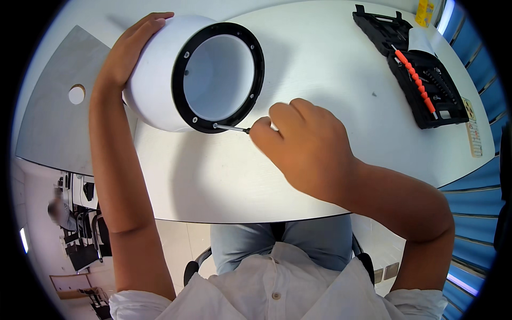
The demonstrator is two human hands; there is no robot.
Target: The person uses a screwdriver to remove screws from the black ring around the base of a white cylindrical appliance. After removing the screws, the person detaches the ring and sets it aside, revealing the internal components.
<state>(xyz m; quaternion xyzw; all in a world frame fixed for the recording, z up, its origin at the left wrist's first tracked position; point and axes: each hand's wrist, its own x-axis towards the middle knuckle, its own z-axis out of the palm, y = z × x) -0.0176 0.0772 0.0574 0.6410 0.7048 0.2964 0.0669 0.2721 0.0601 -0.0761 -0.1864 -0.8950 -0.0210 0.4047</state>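
Observation:
A white, rounded, hollow housing (pixel 151 90) lies on its side on the table, its open end turned toward the right. Around that opening runs a black ring (pixel 179 98) with several screws set in it. My left hand (pixel 130 50) holds the housing from its left and far side, fingers stretched over the curved wall. In my right hand (pixel 309 141) is a screwdriver (pixel 233 129), its handle hidden inside the closed fingers. Its thin shaft points left, and the tip meets a screw (pixel 215 126) at the ring's lower edge.
An open black tool case (pixel 421 85) lies at the far right, with a red flexible shaft (pixel 415 80) across it. Beside it are a small beige strip (pixel 473 128) and a yellow container (pixel 424 13). A grey panel (pixel 64 106) with a round hole adjoins the left.

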